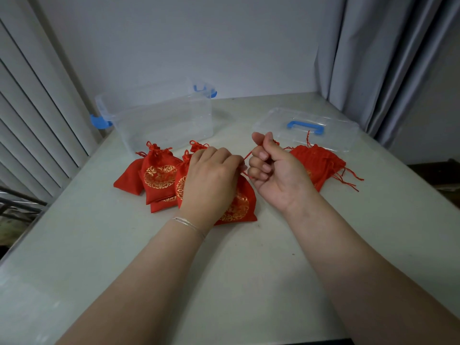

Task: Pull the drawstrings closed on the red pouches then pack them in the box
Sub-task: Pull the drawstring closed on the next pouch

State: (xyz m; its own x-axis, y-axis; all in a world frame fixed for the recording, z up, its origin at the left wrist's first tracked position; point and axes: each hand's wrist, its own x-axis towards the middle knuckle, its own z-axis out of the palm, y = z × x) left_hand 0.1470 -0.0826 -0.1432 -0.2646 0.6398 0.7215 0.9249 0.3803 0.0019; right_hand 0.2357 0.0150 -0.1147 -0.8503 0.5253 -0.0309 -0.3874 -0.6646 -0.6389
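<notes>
pouch [239,205] – mouth up-left | drawstring [247,155] – right hand [276,170] pinches

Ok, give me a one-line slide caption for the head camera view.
Right hand pulls a red drawstring while left hand holds the red gold-patterned fabric pouch.

You will find no words, numbers or brand marks that can be read here. The only sign is the round gold emblem [159,176] printed on the front of each red pouch [161,175] near the worktop's left edge; its strokes are too fine and blurred to make out as characters. The clear box [159,120] and its lid [306,125] carry no legible label.
</notes>
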